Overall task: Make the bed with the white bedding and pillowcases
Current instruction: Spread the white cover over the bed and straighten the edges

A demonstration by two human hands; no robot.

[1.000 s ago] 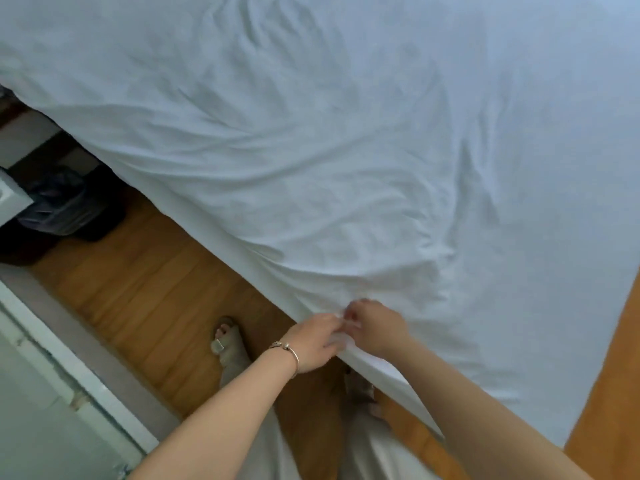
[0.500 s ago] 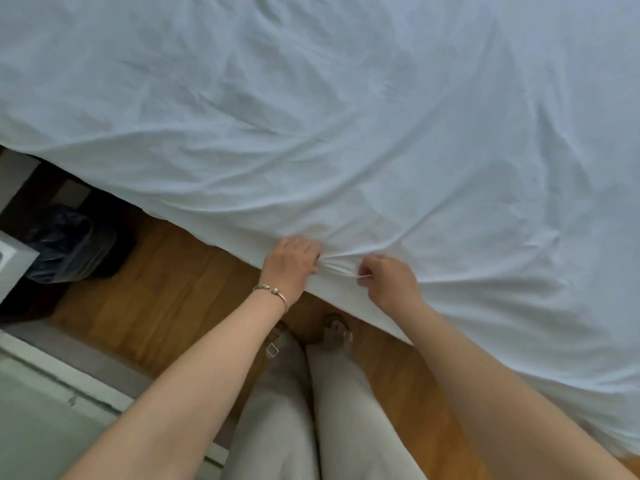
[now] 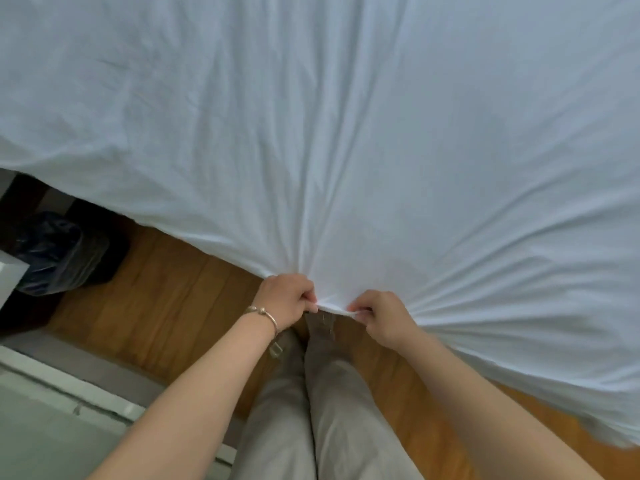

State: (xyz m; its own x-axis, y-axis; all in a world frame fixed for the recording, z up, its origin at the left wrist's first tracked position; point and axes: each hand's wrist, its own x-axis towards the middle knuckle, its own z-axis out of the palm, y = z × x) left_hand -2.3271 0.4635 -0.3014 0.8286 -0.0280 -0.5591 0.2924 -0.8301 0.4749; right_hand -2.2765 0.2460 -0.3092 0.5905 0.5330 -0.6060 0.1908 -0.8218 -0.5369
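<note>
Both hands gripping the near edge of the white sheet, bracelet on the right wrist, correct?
Not quite. The head view shows the bracelet on the left wrist, not the right. The rest holds: the left hand and the right hand each have a grip on the near edge of the white sheet, close together, with creases fanning out from them.

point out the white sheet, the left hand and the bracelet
white sheet (image 3: 346, 133): head view, wrinkled middle of the spread cloth
left hand (image 3: 287, 297): head view, back of the hand
bracelet (image 3: 263, 313): head view, band on the left wrist
</note>
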